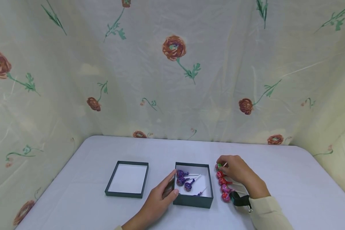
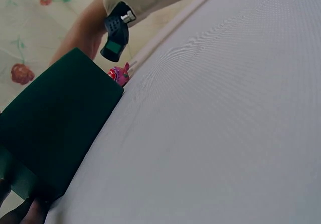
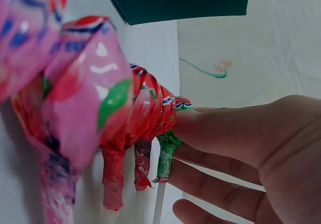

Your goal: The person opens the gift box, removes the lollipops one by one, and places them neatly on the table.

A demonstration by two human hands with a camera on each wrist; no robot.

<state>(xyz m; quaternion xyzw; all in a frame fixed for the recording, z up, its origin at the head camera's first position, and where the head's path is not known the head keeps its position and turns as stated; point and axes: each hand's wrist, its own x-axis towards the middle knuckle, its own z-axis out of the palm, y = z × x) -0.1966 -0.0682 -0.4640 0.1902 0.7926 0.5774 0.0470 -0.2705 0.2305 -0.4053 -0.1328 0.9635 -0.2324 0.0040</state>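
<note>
My left hand point(image 1: 158, 198) rests against the left side of a dark green box point(image 1: 193, 201), fingers fairly straight and thumb at the near left corner. Inside the box lie several purple-wrapped lollipops point(image 1: 188, 186) with white sticks. To the right of it, my right hand point(image 1: 240, 169) pinches a green-and-red lollipop point(image 3: 169, 141) at the far end of a row. The right wrist view shows the thumb against its wrapper. Red lollipops point(image 1: 222, 181) and pink lollipops point(image 1: 226, 188) make up the rest of that row, partly hidden by the right wrist.
A shallow square lid point(image 1: 126, 179) with a dark green rim and white inside lies left of the box. The table point(image 1: 83, 179) has a white cover. Flower-patterned curtain point(image 1: 212, 80) hangs behind and at both sides.
</note>
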